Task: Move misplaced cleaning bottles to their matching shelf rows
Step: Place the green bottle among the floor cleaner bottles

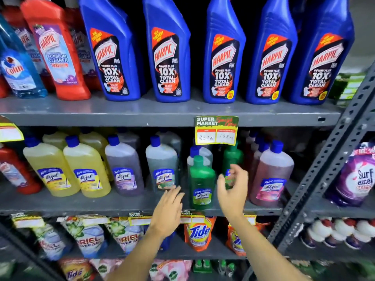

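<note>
On the grey metal middle shelf (101,203), a small opaque green plastic Lizol bottle with a green cap (202,182) stands upright at the front edge, and everything else is placed here from that bottle. Just to its left, the left hand (167,211) reaches in palm down with the fingers spread flat and loosely open, gripping nothing; the fingertips lie close to the base of a clear grey-green Lizol bottle with a blue cap (162,165), though contact cannot be made out. Just to the green bottle's right, the right hand (233,187) is raised with its fingers curled partway around a second green bottle (231,159) standing behind; the blur hides whether they actually clasp it. Further right stands a clear pink-brown Lizol bottle with a blue cap (272,175). Far to the left are two clear yellow Lizol bottles (67,169). Directly above hangs a yellow and green supermarket price tag (216,129), and over that a row of tall blue Harpic bottles (172,51).
</note>
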